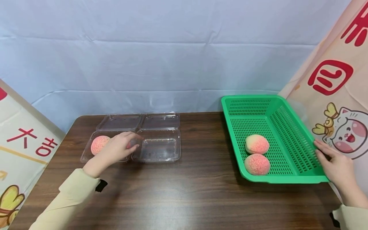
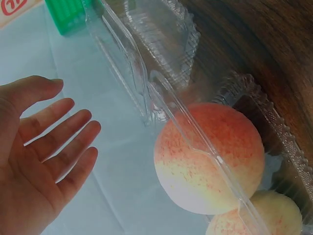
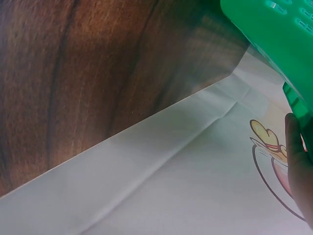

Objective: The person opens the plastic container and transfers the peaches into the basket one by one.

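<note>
My left hand (image 1: pixel 122 145) hovers over the left clear plastic clamshell box (image 1: pixel 86 156). Its fingers are spread and hold nothing in the left wrist view, where the palm (image 2: pixel 29 181) shows. Beside it in that box lie two artificial peaches, a nearer large one (image 2: pixel 210 156) and a paler one (image 2: pixel 264 215); in the head view the hand partly covers one. On the right, my right hand (image 1: pixel 339 164) grips the right rim of a green plastic basket (image 1: pixel 304 179). Two more peaches, a pale-and-pink one (image 1: pixel 257 144) and a pinker one (image 1: pixel 257 164), lie inside the basket.
Another open clear box (image 1: pixel 177 150) adjoins the left one, both lids laid back toward the rear table edge. The basket reaches past the right edge of the brown wooden table (image 1: pixel 184 198). A pale cloth (image 1: pixel 172 70) hangs behind, with printed cloths at both sides.
</note>
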### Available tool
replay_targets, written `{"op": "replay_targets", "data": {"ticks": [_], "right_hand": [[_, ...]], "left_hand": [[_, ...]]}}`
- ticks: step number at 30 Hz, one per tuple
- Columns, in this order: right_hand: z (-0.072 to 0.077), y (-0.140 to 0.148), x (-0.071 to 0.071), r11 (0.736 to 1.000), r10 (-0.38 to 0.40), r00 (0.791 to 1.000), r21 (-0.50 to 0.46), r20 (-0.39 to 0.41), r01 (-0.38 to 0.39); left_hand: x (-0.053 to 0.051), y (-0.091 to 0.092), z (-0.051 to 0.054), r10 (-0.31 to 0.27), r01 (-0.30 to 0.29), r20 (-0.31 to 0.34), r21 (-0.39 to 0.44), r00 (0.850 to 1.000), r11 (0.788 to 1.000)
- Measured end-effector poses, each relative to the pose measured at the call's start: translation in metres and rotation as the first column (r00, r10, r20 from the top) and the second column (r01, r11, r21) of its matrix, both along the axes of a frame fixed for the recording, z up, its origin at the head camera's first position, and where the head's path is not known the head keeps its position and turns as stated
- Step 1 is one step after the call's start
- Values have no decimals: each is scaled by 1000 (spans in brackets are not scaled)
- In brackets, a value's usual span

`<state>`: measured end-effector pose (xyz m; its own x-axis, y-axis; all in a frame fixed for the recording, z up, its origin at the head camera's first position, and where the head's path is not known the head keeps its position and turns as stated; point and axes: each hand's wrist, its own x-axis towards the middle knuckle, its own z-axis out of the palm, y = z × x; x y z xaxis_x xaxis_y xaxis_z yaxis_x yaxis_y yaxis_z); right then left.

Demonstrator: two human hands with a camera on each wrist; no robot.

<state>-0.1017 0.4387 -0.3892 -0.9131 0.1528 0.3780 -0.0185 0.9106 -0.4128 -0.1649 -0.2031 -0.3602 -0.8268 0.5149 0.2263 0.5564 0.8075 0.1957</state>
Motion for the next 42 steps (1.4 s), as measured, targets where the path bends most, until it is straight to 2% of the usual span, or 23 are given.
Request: {"op": "replay_targets", "data": {"ticks": [13,22,36,42], "right_hand": [[-1,-1,0,1000,-7,1000,6,0,7],[-1,-1,0,1000,-10,1000,18,6,10],[-2,-1,1,1000,-3,1000,-7,2,3],[0,-1,0,1000,-11,1000,-1,16,11]], "left_hand": [[-1,-11,-4,39,-39,-1,21,999,999],[-2,-21,-8,81,-82,43,16,996,997],[-4,-33,-16,98,-102,84,42,992,994],[-7,-39,-18,118,-122,104,27,988,992]]}}
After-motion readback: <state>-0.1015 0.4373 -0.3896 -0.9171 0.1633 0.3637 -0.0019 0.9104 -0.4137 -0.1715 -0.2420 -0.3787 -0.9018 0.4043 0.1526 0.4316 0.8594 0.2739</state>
